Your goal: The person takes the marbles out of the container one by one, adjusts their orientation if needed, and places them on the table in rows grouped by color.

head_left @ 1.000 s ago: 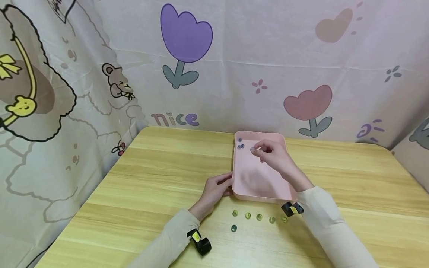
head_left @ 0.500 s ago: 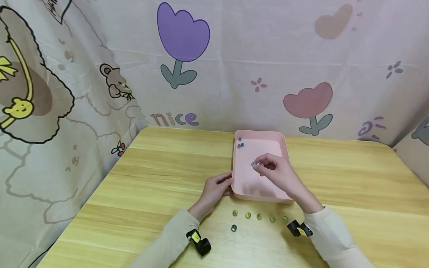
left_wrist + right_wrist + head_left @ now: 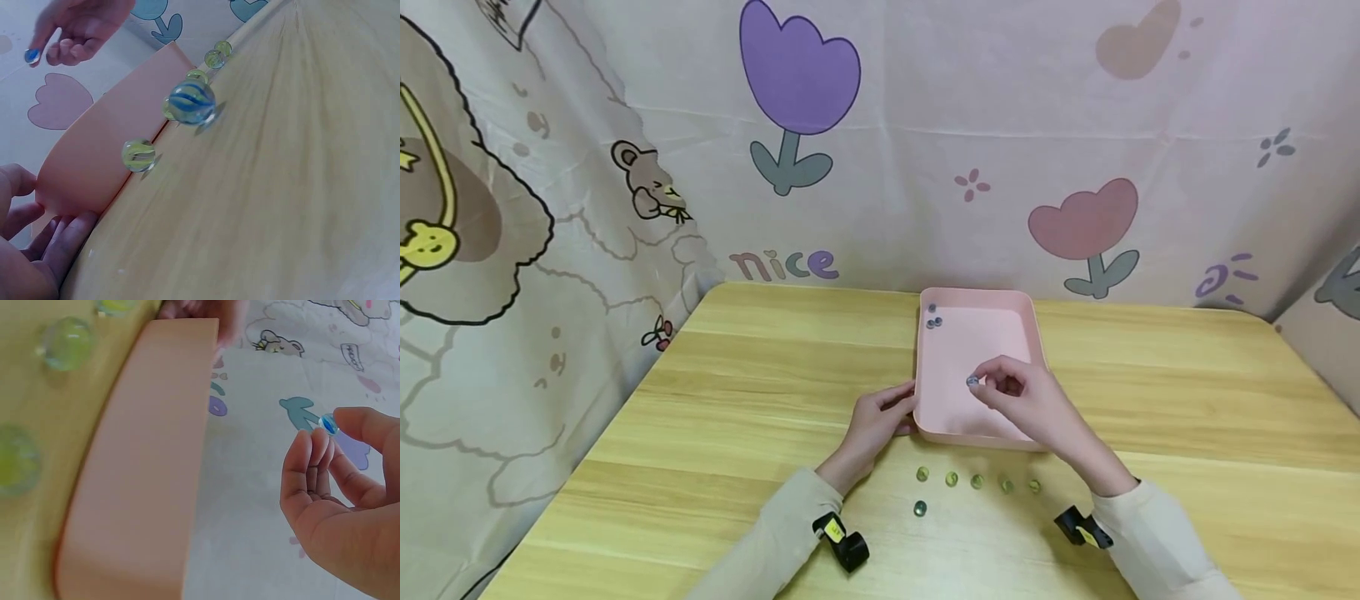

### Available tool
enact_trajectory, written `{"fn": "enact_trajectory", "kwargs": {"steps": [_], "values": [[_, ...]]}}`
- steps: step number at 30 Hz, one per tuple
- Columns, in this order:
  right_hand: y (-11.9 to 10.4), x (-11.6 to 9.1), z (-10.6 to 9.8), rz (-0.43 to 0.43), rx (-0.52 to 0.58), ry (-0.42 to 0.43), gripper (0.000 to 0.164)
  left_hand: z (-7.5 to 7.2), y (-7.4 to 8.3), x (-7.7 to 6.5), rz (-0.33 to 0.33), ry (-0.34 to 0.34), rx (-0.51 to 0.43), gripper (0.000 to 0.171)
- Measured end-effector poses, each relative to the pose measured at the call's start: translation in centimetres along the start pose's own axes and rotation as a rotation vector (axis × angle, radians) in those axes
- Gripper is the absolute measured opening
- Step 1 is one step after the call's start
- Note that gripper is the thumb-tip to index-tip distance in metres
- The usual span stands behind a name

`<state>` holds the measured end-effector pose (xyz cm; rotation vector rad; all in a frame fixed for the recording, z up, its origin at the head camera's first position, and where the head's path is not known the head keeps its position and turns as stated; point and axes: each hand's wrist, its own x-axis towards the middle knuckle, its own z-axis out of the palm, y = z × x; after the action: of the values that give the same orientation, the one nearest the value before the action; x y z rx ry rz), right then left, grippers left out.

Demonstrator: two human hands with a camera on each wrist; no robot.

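My right hand (image 3: 1026,398) pinches a clear marble (image 3: 329,424) with a blue swirl between thumb and fingertips, held above the pink tray (image 3: 981,441). My left hand (image 3: 871,423) rests with its fingertips against the tray's left wall; in the left wrist view its fingers (image 3: 70,240) touch the outside near the corner. Three bluish marbles (image 3: 931,323) sit together in the tray's far left corner. In front of the tray, several yellow-green marbles (image 3: 977,481) form a row on the table. Nearer to me lies one blue-striped marble (image 3: 192,102).
The wooden table (image 3: 760,400) carries the tray close to its back edge. A printed cloth (image 3: 917,167) with flowers and cartoon animals hangs behind and on the left side. Black wrist cameras (image 3: 842,542) are strapped to both sleeves.
My right hand has drawn back toward me from the far part of the tray, keeping the blue marble pinched. The left hand stays at the tray's wall, and the head view shifts slightly.
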<state>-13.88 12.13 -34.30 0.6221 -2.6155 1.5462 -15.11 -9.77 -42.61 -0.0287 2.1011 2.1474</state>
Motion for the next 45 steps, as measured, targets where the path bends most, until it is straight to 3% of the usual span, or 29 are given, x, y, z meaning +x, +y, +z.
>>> {"fn": "enact_trajectory", "kwargs": {"steps": [7, 21, 32, 45], "values": [[0.6, -1.9, 0.9, -0.012, -0.020, -0.018, 0.006, -0.2, -0.4, -0.3, -0.013, -0.004, 0.011, 0.039], [-0.4, -3.4, 1.6, -0.027, -0.059, -0.058, 0.005, 0.3, -0.3, 0.2, -0.005, -0.014, -0.011, 0.038], [0.0, -4.9, 1.6, 0.041, 0.014, -0.146, 0.008, 0.0, 0.0, 0.3, 0.000, -0.003, 0.001, 0.038], [0.4, -6.5, 3.9, -0.022, -0.024, -0.246, 0.006, -0.2, -0.3, 0.3, 0.011, -0.011, -0.029, 0.038]]}}
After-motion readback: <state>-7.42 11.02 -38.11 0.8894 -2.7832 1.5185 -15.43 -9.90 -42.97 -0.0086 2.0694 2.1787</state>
